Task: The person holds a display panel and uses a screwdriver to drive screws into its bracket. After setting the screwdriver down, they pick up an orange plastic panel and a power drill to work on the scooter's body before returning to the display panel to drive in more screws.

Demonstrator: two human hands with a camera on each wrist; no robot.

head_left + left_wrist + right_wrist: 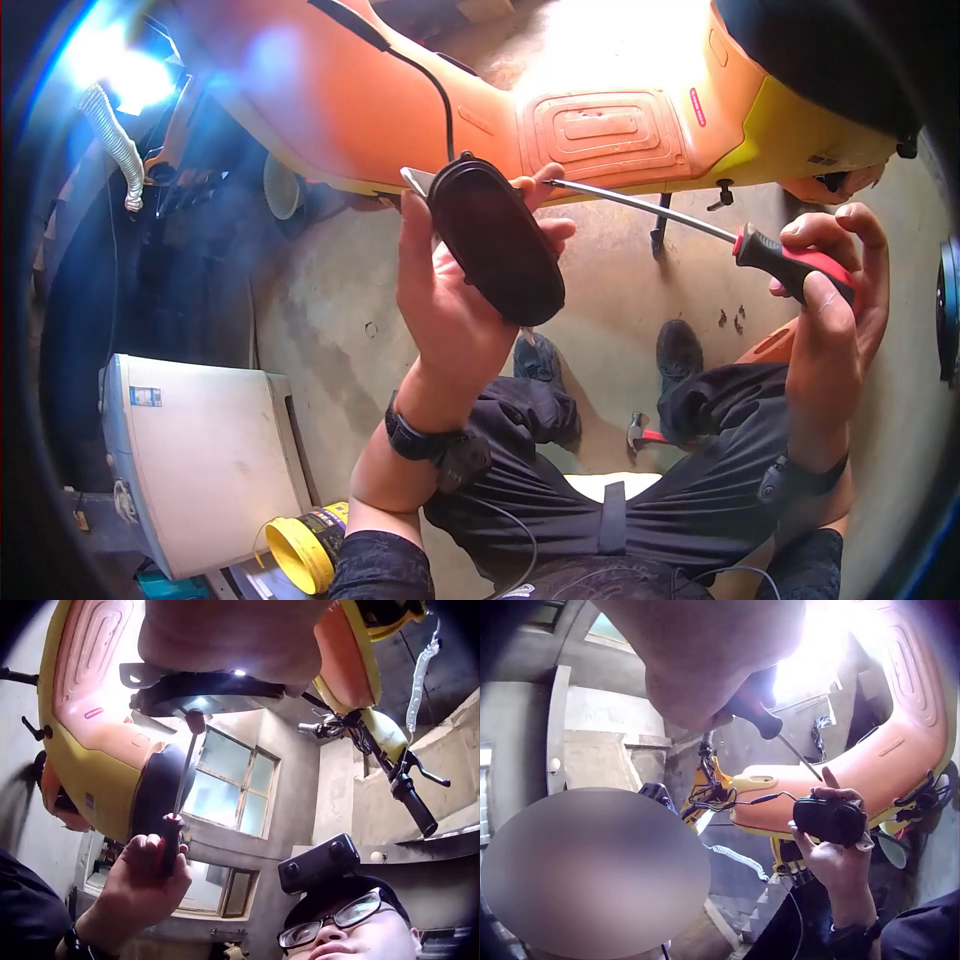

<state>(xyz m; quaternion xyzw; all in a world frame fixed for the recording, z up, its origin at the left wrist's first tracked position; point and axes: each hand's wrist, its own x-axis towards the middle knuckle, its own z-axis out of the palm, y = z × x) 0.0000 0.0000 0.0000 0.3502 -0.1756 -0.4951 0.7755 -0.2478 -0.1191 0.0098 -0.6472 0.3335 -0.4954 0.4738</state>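
A black oval unit [500, 240] with a glossy dark face and a cable [440, 95] at its upper end rests in my left hand [455, 310]. The fingers and thumb grip it from behind and along its sides. A pale tab sticks out beside its upper left edge. My right hand [835, 310] holds a screwdriver [768, 255] by its red and black handle. The long metal shaft points left, its tip right at a left fingertip next to the unit. In the right wrist view the unit [829, 820] hangs below the screwdriver's shaft.
An orange and yellow scooter body [450, 120] lies across the back. A hammer [640, 435] is on the floor by the right shoe [680, 350]. At the left stand a white box [205, 450] and a yellow bucket [300, 555]. A bright lamp [140, 85] shines from upper left.
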